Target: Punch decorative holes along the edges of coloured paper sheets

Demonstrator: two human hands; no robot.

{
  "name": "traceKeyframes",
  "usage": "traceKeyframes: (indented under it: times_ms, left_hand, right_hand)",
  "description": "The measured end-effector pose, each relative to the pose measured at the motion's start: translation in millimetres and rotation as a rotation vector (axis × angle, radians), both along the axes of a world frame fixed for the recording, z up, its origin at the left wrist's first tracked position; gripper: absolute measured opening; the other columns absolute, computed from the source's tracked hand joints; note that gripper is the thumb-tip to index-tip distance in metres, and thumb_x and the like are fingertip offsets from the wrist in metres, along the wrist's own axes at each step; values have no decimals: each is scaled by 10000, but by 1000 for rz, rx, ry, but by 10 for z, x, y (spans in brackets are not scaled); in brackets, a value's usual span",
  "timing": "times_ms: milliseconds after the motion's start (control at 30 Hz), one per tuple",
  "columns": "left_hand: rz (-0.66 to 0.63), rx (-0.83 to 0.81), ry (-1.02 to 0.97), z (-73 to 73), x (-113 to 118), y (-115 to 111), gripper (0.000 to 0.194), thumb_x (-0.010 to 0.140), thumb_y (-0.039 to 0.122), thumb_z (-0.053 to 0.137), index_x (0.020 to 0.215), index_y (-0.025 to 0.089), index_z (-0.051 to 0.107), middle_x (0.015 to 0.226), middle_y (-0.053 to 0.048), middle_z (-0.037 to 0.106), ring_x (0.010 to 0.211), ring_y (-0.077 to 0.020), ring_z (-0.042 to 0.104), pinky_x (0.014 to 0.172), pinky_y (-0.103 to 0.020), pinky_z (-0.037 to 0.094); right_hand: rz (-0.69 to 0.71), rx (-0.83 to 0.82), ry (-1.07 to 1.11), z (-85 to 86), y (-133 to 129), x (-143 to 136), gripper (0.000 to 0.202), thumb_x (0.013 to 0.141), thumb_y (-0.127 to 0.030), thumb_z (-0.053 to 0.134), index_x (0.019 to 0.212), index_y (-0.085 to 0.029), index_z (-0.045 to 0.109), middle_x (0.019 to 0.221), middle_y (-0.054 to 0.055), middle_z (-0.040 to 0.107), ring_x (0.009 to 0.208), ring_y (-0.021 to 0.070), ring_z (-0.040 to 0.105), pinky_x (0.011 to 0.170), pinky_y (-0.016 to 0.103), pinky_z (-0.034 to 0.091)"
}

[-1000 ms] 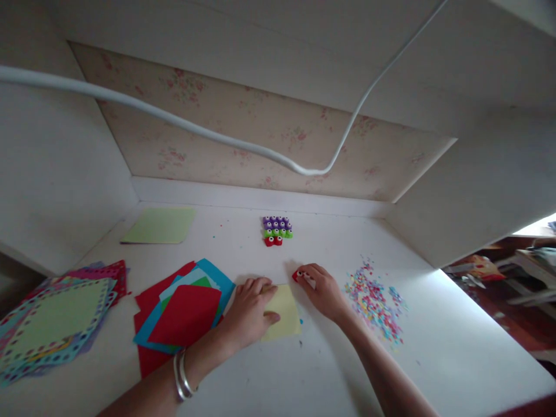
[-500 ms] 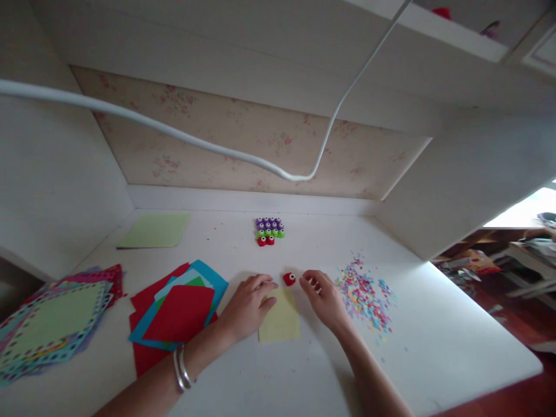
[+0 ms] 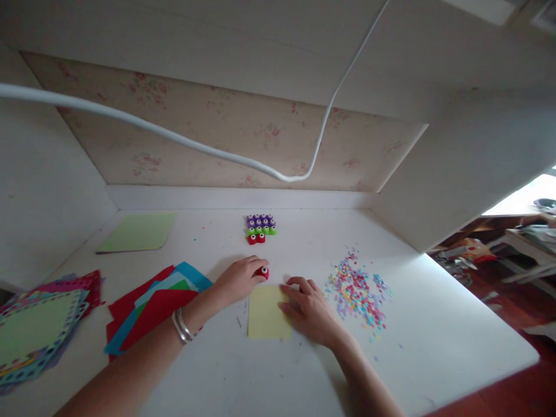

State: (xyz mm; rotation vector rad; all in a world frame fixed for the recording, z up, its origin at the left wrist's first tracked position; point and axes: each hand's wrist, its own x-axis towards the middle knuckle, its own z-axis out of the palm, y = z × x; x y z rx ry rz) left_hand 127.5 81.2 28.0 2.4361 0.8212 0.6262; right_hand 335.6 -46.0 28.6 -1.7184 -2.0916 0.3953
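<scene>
My left hand (image 3: pixel 238 280) is closed around a small red craft punch (image 3: pixel 263 271), whose white top with a dark dot shows beyond the fingertips. Just below the punch lies a pale yellow square of paper (image 3: pixel 266 315), flat on the white desk (image 3: pixel 226 376). At the sheet's right edge rests my right hand (image 3: pixel 307 308), thumb and fingers apart, the fingertips touching the paper or right beside it. Farther back stands a tight block of similar craft punches (image 3: pixel 260 227), in rows of purple, green and red.
Punched confetti (image 3: pixel 358 292) is scattered to the right. On the left are coloured paper sheets (image 3: pixel 163 310), a pile of edge-punched sheets (image 3: pixel 39 330) and a light green stack (image 3: pixel 136 231). A white cable (image 3: pixel 195 143) hangs across the view. Side panels and the back wall enclose the desk.
My left hand has taken hold of the red punch, which stood loose between my hands. My right hand has moved down to the yellow paper's right edge. The view has shifted slightly.
</scene>
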Motion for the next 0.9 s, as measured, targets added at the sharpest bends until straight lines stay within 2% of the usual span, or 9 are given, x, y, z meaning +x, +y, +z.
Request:
traceKeyframes:
  times_ms: [67,133,200,300,400,500,633,900]
  left_hand:
    - [43,-46,-26,-52,-172,-6,214,868,181,590,1063,214,671,1048,-41,707,973,-188,669,889,-328,530]
    - [91,-181,-123,-108,-310,-38,199,873,215,592,1061,204,653,1021,-39,717,928,-180,690,851,-323,559]
    - [133,-319,-229,-153,-396,-81,222,869,244,607,1086,203,634,1032,-40,724,932,-182,699,864,-342,569]
    - [148,-393,-278,-184,-434,-136,234,873,274,618,1097,212,637,1058,-36,725,965,-189,698,901,-368,566]
    - [136,-389,-277,-181,-420,-169,230,885,286,616,1103,219,645,1067,-33,722,966,-184,695,892,-356,571]
    - [119,-306,-264,-163,-409,-188,215,899,284,616,1102,222,653,1076,-36,706,979,-174,674,891,-331,561]
    - [103,-184,-218,-131,-411,-196,209,912,285,616,1108,228,661,1085,-44,692,1017,-181,643,916,-334,532]
    - [88,-154,-203,-140,-416,-195,192,913,266,632,1099,230,663,1076,-34,684,994,-167,635,889,-303,526]
  right_hand:
    - [-7,4,69,-34,20,14,279,886,-271,618,1158,-260,682,1258,102,601,1118,286,550,980,460,454]
    - [-21,7,196,-75,47,22,207,868,-244,619,1064,-241,686,1228,98,620,1117,274,566,979,447,457]
    - [-79,-39,405,-102,70,22,175,868,-260,598,1032,-226,647,1117,90,664,1023,246,623,895,409,506]
    - [-212,-186,795,-77,78,17,277,872,-350,570,1125,-238,551,946,46,678,806,199,672,674,324,544]
    - [-311,-280,1017,5,68,4,461,804,-374,632,1237,-269,509,876,8,655,737,181,666,610,283,525]
    - [-348,-339,1086,46,75,-25,477,748,-354,672,1207,-262,577,807,-11,628,694,171,644,593,272,502]
    - [-406,-376,1136,-11,111,-52,474,712,-352,694,1169,-242,627,791,-13,617,644,159,621,545,262,474]
    - [-484,-382,1140,-72,116,-30,515,701,-361,712,1194,-229,645,848,21,637,697,177,635,564,275,493]
